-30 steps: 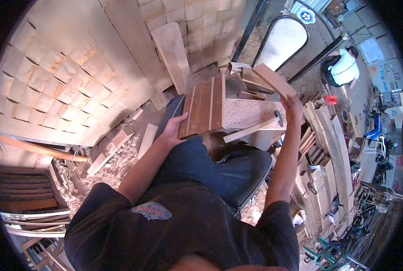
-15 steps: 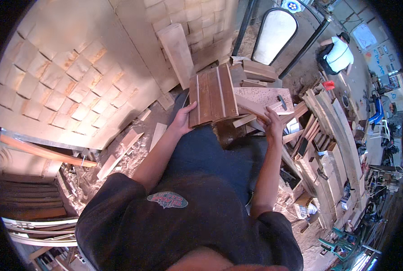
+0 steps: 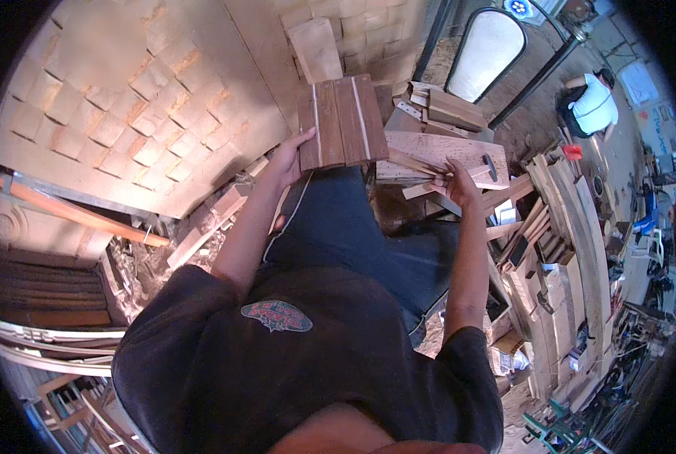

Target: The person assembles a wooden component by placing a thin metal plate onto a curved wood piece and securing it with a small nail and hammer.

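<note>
My left hand (image 3: 283,160) grips the left edge of a brown wooden panel (image 3: 339,125) that has two pale lengthwise stripes. The panel is held up above my thighs, its face toward me. In the fingers of my right hand (image 3: 459,185) is the end of a thin wooden strip (image 3: 414,163). Its other end reaches toward the panel's lower right corner; whether the two touch I cannot tell. Behind that hand lies a pale board (image 3: 436,148) dotted with small marks, with a small dark tool (image 3: 490,167) on its right end.
Stacked wood offcuts (image 3: 457,112) stand ahead, and long planks (image 3: 573,250) run along my right. A large panel with a woven block pattern (image 3: 96,113) leans at the left. A person (image 3: 594,104) crouches at the far right. Scraps and shavings (image 3: 137,257) cover the floor at left.
The wooden panel has shifted left and slightly up in the view, standing more upright. My right hand has moved a little away from it, still holding the strip.
</note>
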Demonstrator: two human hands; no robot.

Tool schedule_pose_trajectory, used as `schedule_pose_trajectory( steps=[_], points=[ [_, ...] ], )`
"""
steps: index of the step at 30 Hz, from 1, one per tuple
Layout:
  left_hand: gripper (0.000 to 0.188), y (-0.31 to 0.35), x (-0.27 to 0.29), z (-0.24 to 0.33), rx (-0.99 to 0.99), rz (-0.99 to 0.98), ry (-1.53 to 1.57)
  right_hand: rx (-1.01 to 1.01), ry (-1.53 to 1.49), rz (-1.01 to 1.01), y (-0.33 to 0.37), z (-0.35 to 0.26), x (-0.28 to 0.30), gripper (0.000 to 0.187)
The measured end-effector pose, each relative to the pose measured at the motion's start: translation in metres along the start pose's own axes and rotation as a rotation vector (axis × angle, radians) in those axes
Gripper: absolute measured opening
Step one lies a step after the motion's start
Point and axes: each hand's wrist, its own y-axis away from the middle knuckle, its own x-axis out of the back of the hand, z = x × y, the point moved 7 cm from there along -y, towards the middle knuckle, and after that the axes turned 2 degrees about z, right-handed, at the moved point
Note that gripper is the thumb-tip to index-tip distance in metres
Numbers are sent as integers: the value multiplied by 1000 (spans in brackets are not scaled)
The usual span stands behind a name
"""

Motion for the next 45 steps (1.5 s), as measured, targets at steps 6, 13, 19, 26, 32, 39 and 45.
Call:
schedule_pose_trajectory(
  steps=[6, 13, 19, 26, 32, 39, 45],
  points=[
    [48, -21, -31, 14, 5, 6, 53, 171, 819, 209, -1, -22, 19, 61],
    [42, -68, -73, 12, -84, -74, -69, 729, 1391, 122, 11, -56, -17, 35],
    [47, -128, -93, -26, -118, -148, -215, 699, 1404, 87, 10, -61, -20, 33],
    [50, -152, -105, -78, -51, -339, -254, 588, 1371, 18, 0, -63, -2, 33],
    [49, -157, -118, -94, -26, -260, -446, 491, 1295, -16, -6, -62, 16, 31],
    [58, -169, -109, -109, 3, -301, -279, 462, 1154, -72, -10, -52, 17, 31],
    [56, -160, -109, -108, -56, -325, -397, 471, 1156, -29, -12, -55, 27, 32]
  ],
)
